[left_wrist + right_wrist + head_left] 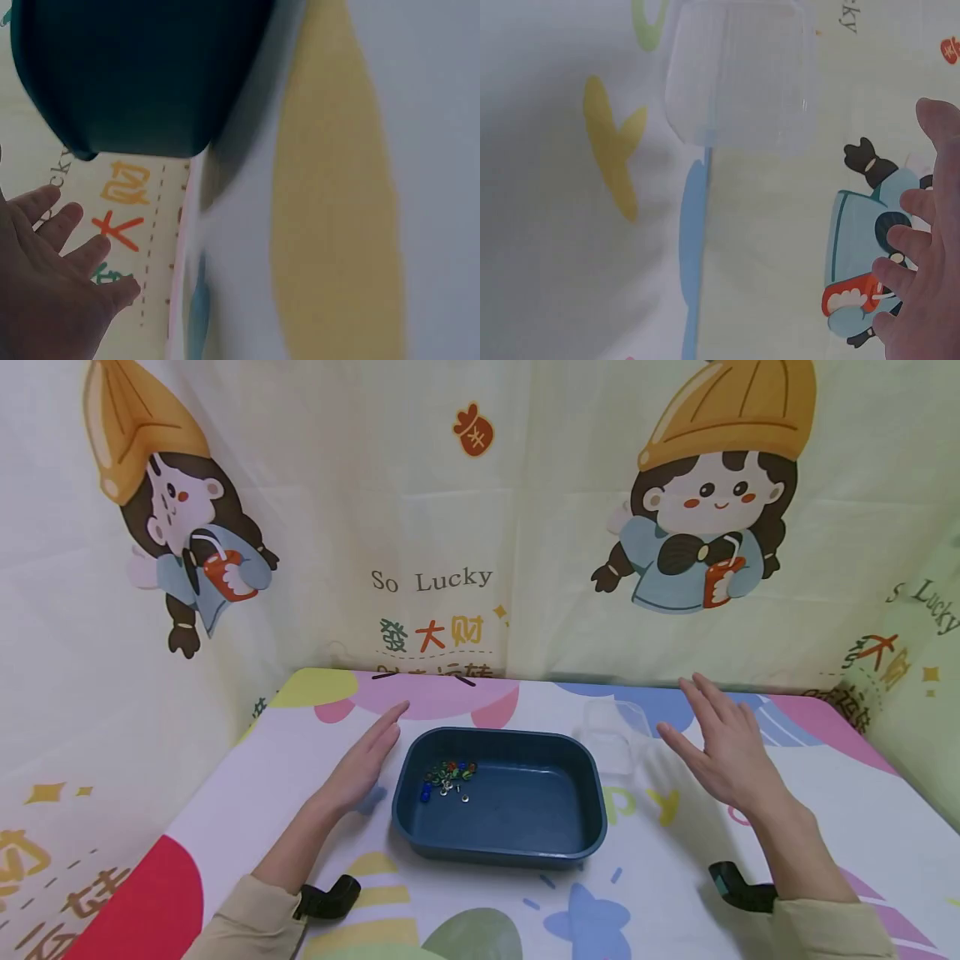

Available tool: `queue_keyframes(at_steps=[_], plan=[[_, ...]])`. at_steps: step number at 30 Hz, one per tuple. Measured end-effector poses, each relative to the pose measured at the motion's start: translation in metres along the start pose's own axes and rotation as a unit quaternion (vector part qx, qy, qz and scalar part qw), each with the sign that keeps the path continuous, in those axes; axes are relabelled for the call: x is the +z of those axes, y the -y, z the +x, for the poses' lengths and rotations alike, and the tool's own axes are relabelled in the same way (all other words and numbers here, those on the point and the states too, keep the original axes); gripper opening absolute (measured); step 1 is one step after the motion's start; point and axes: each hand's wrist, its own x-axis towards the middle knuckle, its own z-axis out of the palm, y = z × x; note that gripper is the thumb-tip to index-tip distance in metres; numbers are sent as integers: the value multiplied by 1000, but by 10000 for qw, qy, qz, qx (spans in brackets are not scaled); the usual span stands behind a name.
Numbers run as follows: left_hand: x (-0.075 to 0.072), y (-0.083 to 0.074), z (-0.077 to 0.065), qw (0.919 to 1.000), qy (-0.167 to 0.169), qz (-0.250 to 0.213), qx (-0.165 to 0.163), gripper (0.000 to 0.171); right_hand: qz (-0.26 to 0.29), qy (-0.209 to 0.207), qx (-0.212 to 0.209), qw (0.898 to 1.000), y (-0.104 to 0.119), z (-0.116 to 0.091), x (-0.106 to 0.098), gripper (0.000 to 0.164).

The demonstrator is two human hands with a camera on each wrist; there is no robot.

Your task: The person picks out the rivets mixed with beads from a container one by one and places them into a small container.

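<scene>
A dark blue rectangular tray (510, 856) stands in the middle of the table. In its left part lies a small pile of coloured beads (450, 770), red, green and blue, with several little silvery pieces (447, 788) beside them. My left hand (362, 767) hovers just left of the tray, fingers straight and holding nothing. To the right, my right hand (723, 747) is raised with spread fingers, also holding nothing. Between it and the tray sits a clear plastic container (611, 752), seen more closely as a see-through box (742, 75) in the right wrist view.
The table is covered by a printed cloth (300, 777) with colourful shapes. Behind it hangs a cream curtain (562, 635) with cartoon figures, close to the table's back edge. Each wrist wears a black camera mount, the left mount (330, 899) near the tray's front left.
</scene>
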Motion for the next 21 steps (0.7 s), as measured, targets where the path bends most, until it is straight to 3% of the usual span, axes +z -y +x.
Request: queue_keyframes(at_steps=[10, 14, 21], plan=[[17, 4, 8, 9914, 356, -1226, -301, 60, 66, 76, 27, 9999, 12, 5, 3, 79], [22, 6, 8, 9852, 346, -1617, -458, 60, 169, 91, -48, 9998, 18, 8, 5, 77], [29, 4, 11, 9789, 208, -1995, -399, 55, 300, 243, 21, 9993, 30, 15, 9, 77]])
